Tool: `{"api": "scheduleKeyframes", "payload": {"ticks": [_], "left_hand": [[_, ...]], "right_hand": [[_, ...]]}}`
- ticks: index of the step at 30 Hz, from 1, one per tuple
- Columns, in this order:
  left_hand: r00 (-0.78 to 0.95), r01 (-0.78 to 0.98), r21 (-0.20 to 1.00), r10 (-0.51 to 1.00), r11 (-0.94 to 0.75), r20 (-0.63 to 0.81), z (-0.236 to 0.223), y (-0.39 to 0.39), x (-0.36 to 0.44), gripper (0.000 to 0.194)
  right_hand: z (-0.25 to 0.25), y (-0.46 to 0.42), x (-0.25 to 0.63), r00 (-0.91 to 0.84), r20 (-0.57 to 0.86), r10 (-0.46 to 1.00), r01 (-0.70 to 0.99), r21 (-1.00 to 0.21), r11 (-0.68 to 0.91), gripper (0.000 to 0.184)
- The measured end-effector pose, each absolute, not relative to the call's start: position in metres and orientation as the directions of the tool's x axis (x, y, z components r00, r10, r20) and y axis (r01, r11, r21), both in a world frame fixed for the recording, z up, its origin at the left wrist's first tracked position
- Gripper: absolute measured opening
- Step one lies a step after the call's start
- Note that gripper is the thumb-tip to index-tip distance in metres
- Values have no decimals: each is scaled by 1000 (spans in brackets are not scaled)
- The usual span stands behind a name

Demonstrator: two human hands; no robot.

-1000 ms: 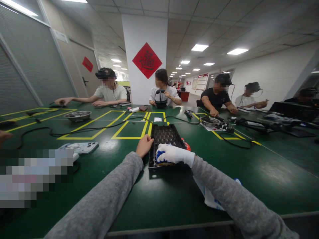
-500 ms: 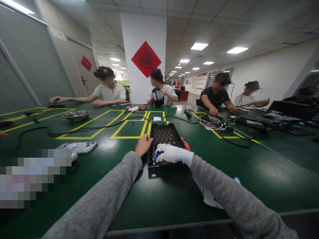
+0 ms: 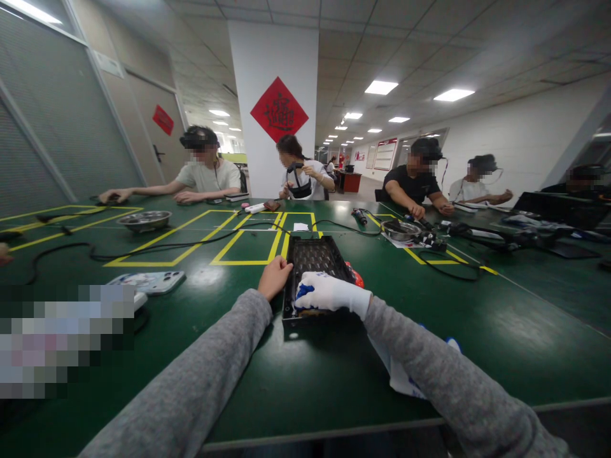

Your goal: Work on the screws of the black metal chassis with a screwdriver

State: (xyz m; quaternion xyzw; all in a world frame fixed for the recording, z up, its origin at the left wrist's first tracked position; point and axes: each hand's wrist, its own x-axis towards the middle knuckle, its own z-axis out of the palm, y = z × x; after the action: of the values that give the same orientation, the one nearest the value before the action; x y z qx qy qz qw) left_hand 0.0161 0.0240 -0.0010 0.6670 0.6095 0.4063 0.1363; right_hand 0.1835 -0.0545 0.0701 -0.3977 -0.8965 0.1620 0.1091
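A black shallow box [image 3: 315, 254] with a rim and a patterned floor lies on the green table [image 3: 315, 394] in front of me. My bare left hand [image 3: 275, 278] grips its left rim, fingers closed over the edge. My right hand [image 3: 329, 292], in a white glove with blue on the fingers, is down inside the box's near end with the fingers curled. A thin tan edge [image 3: 310, 312] shows under the glove, but I cannot make out what it belongs to. Against the box's right side sits a red object [image 3: 356, 277], partly covered. Another white-and-blue glove [image 3: 403, 380] lies below my right forearm.
To the left lie a phone [image 3: 162, 282] and a blurred-out item [image 3: 67, 343]. Black cables [image 3: 143, 254] cross the table. Metal bowls [image 3: 144, 220] [image 3: 403, 230] stand on both sides beyond the box. Several people sit across the table.
My gloved right hand has shifted slightly left within the box. My left hand stays on the rim. Across the table, a person has turned and raised the black headset in their hands.
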Motion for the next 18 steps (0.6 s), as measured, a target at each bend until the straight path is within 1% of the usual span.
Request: {"api": "scheduleKeyframes", "payload": {"ticks": [3, 5, 8, 12, 13, 15, 16, 17, 18], "left_hand": [[-75, 702, 680, 926, -214, 369, -1, 24, 16, 21], [-72, 699, 683, 928, -214, 366, -1, 24, 16, 21], [-77, 692, 687, 924, -221, 375, -1, 25, 16, 21], [-84, 686, 690, 917, -231, 390, 0, 23, 16, 21], [-84, 683, 692, 916, -233, 392, 1, 22, 16, 21], [-82, 675, 698, 915, -240, 394, 3, 19, 17, 21], [-81, 671, 700, 915, -244, 396, 4, 18, 17, 21], [-81, 668, 702, 914, -246, 397, 4, 18, 17, 21], [-80, 668, 702, 914, -248, 398, 4, 17, 17, 21]], "right_hand": [[69, -51, 186, -689, 107, 717, 629, -405, 664, 26], [67, -46, 187, -674, 209, 708, 586, -432, 686, 28], [68, -37, 191, -537, 388, 749, 569, -489, 661, 35], [78, -22, 201, -292, 508, 811, 566, -591, 574, 46], [82, -17, 206, -226, 528, 819, 550, -625, 554, 44], [88, -5, 222, -180, 516, 838, 544, -657, 522, 39], [89, 2, 232, -188, 499, 846, 569, -647, 508, 39], [88, 7, 243, -208, 487, 848, 618, -606, 500, 38], [86, 12, 255, -248, 468, 848, 677, -542, 498, 34]]}}
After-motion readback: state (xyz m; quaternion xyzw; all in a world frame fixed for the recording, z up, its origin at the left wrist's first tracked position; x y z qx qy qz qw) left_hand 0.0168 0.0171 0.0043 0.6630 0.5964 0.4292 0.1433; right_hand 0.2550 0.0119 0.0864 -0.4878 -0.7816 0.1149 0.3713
